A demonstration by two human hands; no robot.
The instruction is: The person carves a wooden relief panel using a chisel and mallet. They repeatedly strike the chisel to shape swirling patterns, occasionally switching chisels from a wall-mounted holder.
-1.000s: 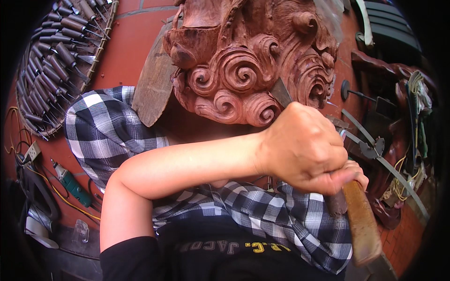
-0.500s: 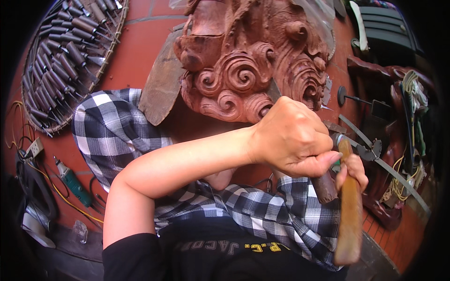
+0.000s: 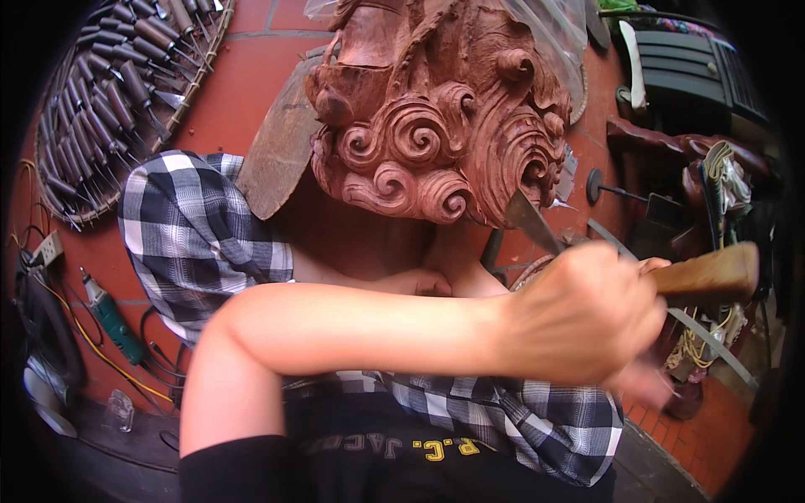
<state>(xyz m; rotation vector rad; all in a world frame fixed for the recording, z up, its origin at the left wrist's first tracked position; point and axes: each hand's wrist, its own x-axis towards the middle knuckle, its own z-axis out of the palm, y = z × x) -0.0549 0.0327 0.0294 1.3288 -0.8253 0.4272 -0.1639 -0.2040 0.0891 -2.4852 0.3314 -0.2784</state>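
Note:
My left hand (image 3: pixel 587 314), its fist slightly blurred, is closed around a chisel whose handle is hidden in the grip. The chisel's flat metal blade (image 3: pixel 535 223) slants up-left, its tip against or very near the lower right edge of a reddish-brown wood carving (image 3: pixel 423 138) of curled scrolls. Behind the left fist, my right hand (image 3: pixel 653 265) is mostly hidden, with only a bit of its fingers showing. It appears to grip a wooden mallet (image 3: pixel 713 275), which points right.
A woven tray (image 3: pixel 189 109) of many dark-handled chisels lies at far left. Below it are a green rotary tool (image 3: pixel 117 323) and a power strip (image 3: pixel 50 248) with cords. A worn board (image 3: pixel 272 151) rests beside the carving. Metal bars (image 3: pixel 713 345) and a dark cabinet (image 3: pixel 679 71) stand right.
The mallet has swung from hanging downward to pointing right. My left hand has moved down and right with the chisel, showing more blade. The view has shifted slightly.

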